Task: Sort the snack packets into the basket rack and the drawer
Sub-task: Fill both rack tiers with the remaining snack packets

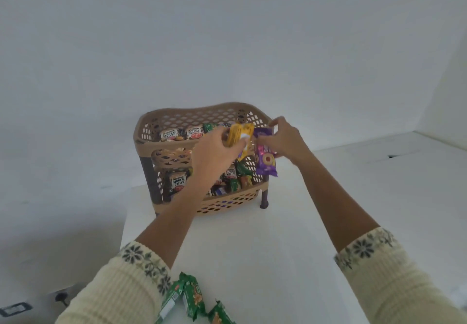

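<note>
A tan two-tier basket rack (144, 141) stands at the far end of a white table (252, 247). Both tiers hold snack packets, among them white salted peanut packs (168, 134). My left hand (214, 151) grips a yellow packet (240, 134) over the front rim of the top tier. My right hand (283, 139) pinches a purple biscuit packet (266, 161), which hangs down in front of the rack's right side. A strip of green packets (192, 298) lies at the table's near edge.
The rack stands on dark legs (264, 198) near the wall. White floor lies to the right of the table. A dark socket plate (15, 308) sits low at the left.
</note>
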The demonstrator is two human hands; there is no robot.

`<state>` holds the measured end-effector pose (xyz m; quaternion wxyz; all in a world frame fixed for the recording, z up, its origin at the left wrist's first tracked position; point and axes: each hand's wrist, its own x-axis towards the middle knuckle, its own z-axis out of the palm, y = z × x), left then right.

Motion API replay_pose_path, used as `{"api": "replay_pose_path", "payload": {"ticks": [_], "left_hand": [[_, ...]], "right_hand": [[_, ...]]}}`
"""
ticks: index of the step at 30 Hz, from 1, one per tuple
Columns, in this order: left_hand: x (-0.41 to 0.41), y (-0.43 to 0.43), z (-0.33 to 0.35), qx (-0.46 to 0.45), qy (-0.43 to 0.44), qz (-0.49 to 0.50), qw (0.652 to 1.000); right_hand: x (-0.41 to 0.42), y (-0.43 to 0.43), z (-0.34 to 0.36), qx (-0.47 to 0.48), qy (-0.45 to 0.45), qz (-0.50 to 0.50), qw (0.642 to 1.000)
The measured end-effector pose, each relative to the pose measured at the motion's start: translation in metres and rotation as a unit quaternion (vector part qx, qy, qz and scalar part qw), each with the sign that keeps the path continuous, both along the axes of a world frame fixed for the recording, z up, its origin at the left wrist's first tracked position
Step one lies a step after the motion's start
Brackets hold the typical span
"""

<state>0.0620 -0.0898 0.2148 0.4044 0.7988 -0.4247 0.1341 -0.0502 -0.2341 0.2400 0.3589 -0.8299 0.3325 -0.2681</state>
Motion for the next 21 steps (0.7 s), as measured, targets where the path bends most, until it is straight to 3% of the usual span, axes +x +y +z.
{"api": "replay_pose_path", "payload": {"ticks": [5, 11, 17, 21], "left_hand": [[0.033, -0.015, 0.048, -0.044, -0.027, 0.064, 0.997], [0.076, -0.033, 0.064, -0.001, -0.022, 0.152, 0.988], [0.101, -0.051, 0.047, 0.039, -0.005, 0.187, 0.982], [0.11, -0.059, 0.038, 0.061, -0.003, 0.191, 0.98]], "right_hand": [[0.041, -0.03, 0.045, -0.075, -0.021, 0.023, 0.997], [0.102, -0.07, 0.055, -0.143, -0.011, 0.036, 0.989], [0.164, -0.108, 0.036, -0.16, 0.095, 0.05, 0.981], [0.191, -0.13, 0.02, -0.162, 0.111, 0.06, 0.979]]}}
